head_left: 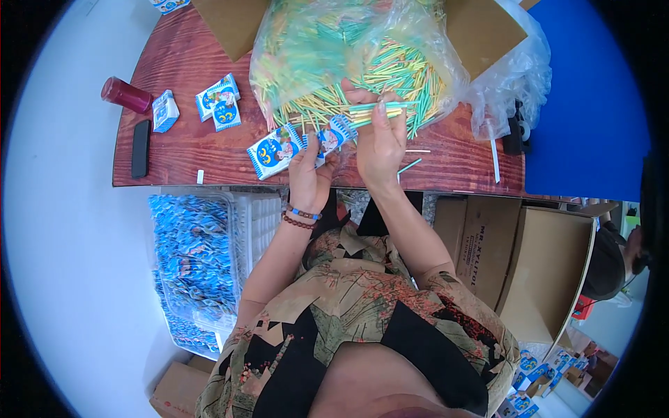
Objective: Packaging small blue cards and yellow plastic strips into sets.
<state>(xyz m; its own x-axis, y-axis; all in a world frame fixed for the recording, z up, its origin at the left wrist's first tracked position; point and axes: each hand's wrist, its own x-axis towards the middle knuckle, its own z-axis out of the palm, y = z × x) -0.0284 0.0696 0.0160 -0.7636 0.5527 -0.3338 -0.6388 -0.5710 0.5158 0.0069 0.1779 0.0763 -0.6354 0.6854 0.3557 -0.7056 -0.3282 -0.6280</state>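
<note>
Left hand half-closed in a pinch, thumb on the near side, gripping small blue-and-white packets: a left packet lying flat to the camera and a right packet tilted up toward the sticks. Right hand curled, thumb pressed over a bunch of thin coloured sticks, mostly green and yellow, lying roughly crosswise. Left ends of the bunch sit right by the upper end of the right packet; cannot tell if they touch or if that end is unsealed.

Both hands are over the near side of the worktop, just in front of a big clear bag with a heap of sticks spilling at its mouth. A few loose sticks lie below the right hand. More packets are off to the left.

Handling, my judgement: keep the bunch parallel and ends even, thumb firm but light since thin sticks could snap or slide out. Hold the right packet by its edges so it isn't squashed, steady the left packet behind it, and bring hands together slowly, clear of the heap.
</note>
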